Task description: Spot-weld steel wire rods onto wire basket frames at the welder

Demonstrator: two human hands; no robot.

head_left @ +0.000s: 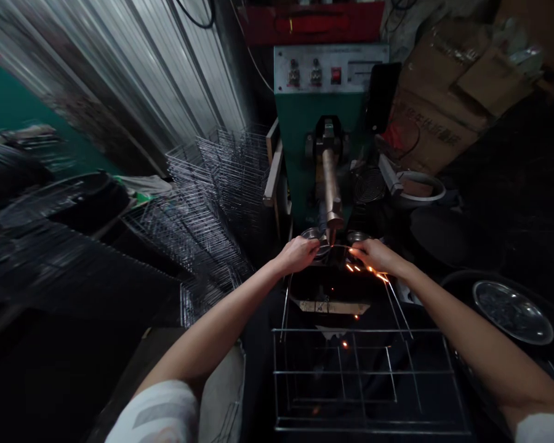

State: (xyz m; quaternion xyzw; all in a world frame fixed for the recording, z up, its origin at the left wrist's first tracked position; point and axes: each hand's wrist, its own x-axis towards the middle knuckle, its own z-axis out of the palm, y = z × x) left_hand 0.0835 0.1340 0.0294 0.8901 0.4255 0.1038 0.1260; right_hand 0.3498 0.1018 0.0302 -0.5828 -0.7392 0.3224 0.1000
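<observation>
My left hand (300, 253) is closed, its fingers pinched on the far end of a metal wire rack (364, 372). On the other side of the welding tip, my right hand (375, 255) pinches the same far end. The rack's near grid hangs low in front of my body, and thin side wires run up toward both hands. Between my hands, the copper electrode (332, 237) of a spot welder (300, 117) meets the wire, with a small glow there. Orange sparks (353, 268) fly down and to the right. My fingertips partly hide the wire they grip.
Stacked wire grids (212, 203) stand to the left of the welder. Small metal bowls (359, 236) sit behind my hands. A round metal dish (512, 312) lies at the right, below cardboard boxes (434, 123). A dark phone-like slab (382, 97) is fixed beside the control panel (330, 69).
</observation>
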